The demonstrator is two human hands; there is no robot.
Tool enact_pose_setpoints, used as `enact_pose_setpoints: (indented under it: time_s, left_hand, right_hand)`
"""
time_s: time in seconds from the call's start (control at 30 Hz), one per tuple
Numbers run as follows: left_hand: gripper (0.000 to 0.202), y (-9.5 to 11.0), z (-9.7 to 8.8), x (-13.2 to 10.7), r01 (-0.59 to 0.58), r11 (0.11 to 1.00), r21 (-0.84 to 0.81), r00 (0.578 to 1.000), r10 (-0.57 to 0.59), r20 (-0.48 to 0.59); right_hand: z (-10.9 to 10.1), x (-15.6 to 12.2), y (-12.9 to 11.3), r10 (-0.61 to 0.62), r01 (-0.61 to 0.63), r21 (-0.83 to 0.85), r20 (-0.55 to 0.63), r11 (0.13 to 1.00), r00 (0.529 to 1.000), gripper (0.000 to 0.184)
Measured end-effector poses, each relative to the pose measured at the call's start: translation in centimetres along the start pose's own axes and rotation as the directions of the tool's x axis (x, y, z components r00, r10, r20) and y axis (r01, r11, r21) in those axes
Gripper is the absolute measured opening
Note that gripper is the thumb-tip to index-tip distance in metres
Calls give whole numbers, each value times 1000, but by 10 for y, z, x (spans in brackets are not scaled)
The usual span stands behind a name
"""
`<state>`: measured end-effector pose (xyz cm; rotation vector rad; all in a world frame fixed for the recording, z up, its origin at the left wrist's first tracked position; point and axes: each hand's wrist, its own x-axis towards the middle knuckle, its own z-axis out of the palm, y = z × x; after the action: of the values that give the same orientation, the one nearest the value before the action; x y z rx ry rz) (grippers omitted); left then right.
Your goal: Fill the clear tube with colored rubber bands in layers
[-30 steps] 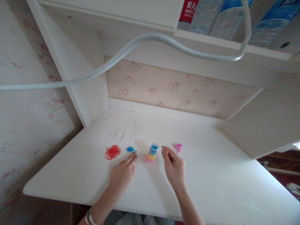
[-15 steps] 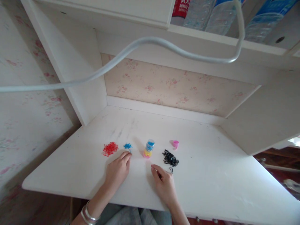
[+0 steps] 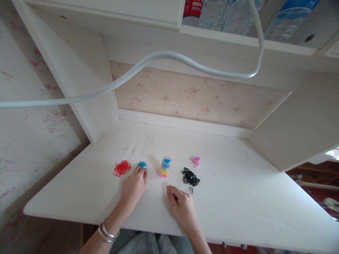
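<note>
My left hand (image 3: pixel 134 184) reaches to the near edge of a little pile of blue rubber bands (image 3: pixel 142 164). Its fingers are pressed together and bent down, hiding whatever is at their tips. My right hand (image 3: pixel 182 205) rests on the tabletop with thumb and fingers curled closed; anything in the pinch is too small to see. Between and beyond the hands stands a small clear jar (image 3: pixel 165 166), upright and uncapped, with pink, yellow and blue layers inside. Red rubber bands (image 3: pixel 122 168) lie left of the blue ones. Black rubber bands (image 3: pixel 190 177) are heaped beyond my right hand.
A single black band (image 3: pixel 191 190) lies apart near my right hand. The pink cap (image 3: pixel 196 161) sits behind the black heap. A white cable (image 3: pixel 164 54) crosses the upper view. Shelf panels bound the white desk (image 3: pixel 238 204); plastic bottles (image 3: pixel 214 14) stand on a shelf above.
My left hand has moved slightly forward to the blue rubber bands, covering part of their near edge. My right hand stays about where it was. The view has shifted a little.
</note>
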<state>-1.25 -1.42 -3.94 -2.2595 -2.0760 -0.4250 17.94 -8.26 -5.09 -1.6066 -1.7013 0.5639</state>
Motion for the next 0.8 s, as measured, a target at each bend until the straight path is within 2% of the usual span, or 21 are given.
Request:
enact_pose_setpoints:
  time_s: [0.1,0.17,0.3,0.4,0.53,0.8]
  left_hand:
    - [24,-1,1,1,5,998,-67,1000,-5,5]
    - [20,0,-5,3,-3,982,-191,1000,-2,-26]
    - [19,14,-34,6,-121,863,-491,981,27,-194]
    - [20,32,-58,10,-190,767,-612,957,7,-289]
    - [20,51,-70,18,-227,728,-647,956,40,-291]
    - [20,61,-58,23,-186,825,-533,965,50,-259]
  right_hand:
    - [1,0,1,-11,11,-11,2,1000,1000,32]
    - [2,0,2,-17,17,-10,4,1000,1000,32]
    - [1,1,2,-22,22,-22,14,1000,1000,32]
    - [0,1,1,-13,14,-34,29,999,999,31]
    - [-1,0,-1,-11,12,-28,42,1000,999,31]
    - [-2,0,-1,-13,14,-30,45,999,999,30]
